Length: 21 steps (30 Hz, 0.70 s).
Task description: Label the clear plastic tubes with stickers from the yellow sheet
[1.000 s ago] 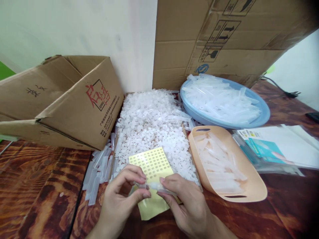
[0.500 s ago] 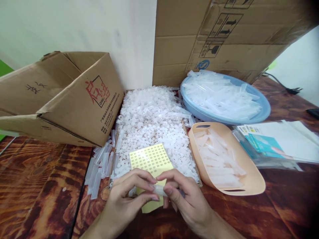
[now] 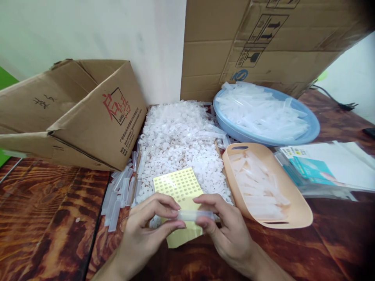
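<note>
A translucent plastic tube (image 3: 195,216) lies level between my two hands. My left hand (image 3: 152,224) pinches its left end between thumb and fingers. The right end is held by the thumb and fingers of my right hand (image 3: 225,222). Below and behind the tube is a yellow sheet (image 3: 178,187) with rows of small round stickers. That sheet rests on a shallow tray heaped with small white and clear plastic pieces (image 3: 178,152).
An open cardboard box (image 3: 96,117) stands left, with loose tubes (image 3: 113,207) beside it. Right are a blue basin (image 3: 313,128) of tubes, a peach tray (image 3: 299,210) holding more, and plastic packets (image 3: 316,168). A large carton (image 3: 211,50) stands behind.
My hands have moved slightly apart, and my right hand has shifted right. More of the tube's length now shows between them. The view has shifted slightly.
</note>
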### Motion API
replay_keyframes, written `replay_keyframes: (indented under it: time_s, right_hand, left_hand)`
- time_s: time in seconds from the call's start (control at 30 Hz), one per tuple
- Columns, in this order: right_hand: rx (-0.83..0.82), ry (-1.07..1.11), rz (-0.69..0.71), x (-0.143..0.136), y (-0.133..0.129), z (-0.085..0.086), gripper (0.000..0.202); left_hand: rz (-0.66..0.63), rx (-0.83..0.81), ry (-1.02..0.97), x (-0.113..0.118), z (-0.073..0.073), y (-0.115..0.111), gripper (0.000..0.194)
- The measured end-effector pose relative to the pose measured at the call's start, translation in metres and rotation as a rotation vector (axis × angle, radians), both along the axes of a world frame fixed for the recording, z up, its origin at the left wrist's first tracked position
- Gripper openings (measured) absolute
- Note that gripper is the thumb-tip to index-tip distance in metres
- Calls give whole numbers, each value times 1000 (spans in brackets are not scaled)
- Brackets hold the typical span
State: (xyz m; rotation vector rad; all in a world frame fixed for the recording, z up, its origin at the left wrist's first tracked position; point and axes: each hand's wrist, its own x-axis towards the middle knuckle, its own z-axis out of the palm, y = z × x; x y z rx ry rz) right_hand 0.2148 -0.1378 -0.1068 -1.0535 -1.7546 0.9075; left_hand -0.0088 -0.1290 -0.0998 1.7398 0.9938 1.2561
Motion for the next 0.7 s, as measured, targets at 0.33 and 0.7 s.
replay_keyframes:
  time_s: [0.33, 0.7]
  right_hand:
    - [-357, 162, -11, -3, 2, 0, 17]
    - [-635, 273, 123, -3, 2, 4, 33]
  left_hand:
    - [-22, 193, 122, -1, 0, -1, 15]
    - [-11, 180, 128, 0, 0, -3, 16]
